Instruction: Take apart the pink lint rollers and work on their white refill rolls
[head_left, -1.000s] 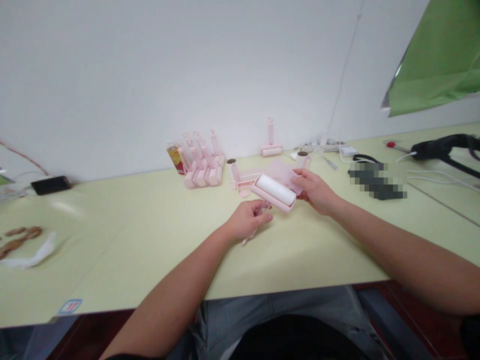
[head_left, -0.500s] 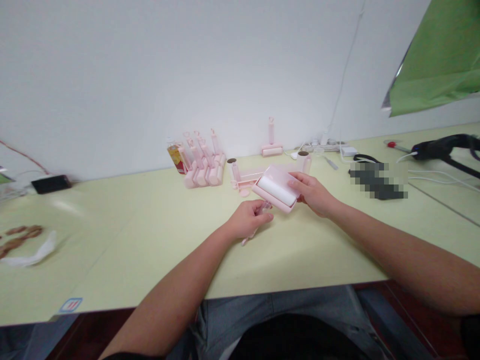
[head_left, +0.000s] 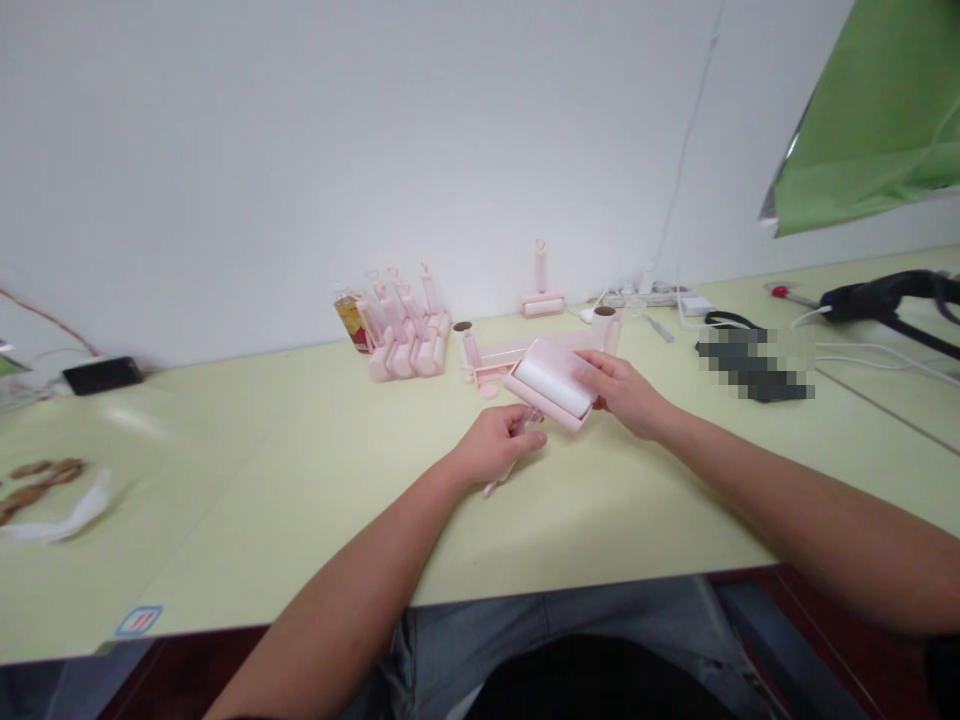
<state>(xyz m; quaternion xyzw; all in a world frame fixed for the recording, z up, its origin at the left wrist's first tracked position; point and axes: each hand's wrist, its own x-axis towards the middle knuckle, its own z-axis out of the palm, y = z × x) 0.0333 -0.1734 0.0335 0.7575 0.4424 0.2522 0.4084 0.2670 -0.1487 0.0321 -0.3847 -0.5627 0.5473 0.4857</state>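
Note:
A pink lint roller (head_left: 553,386) with a white roll and a pink cover is held above the table, tilted, its head up and to the right. My left hand (head_left: 498,442) is closed around its handle, whose end pokes out below the fist. At the head's right end, my right hand (head_left: 624,388) grips the cover, thumb on top and fingers mostly hidden behind. Just behind the roller lie pink plastic parts (head_left: 491,378) and a spare roll with a brown core (head_left: 604,322).
Several pink lint rollers (head_left: 409,345) stand grouped at the back left beside a yellow packet (head_left: 351,318). Another lint roller (head_left: 542,290) stands against the wall. Cables and a power strip (head_left: 660,295) lie at the back right. A black phone-like object (head_left: 103,374) rests far left.
Both hands keep the same hold on the lint roller, and it stays at nearly the same tilt. The whole view has shifted slightly.

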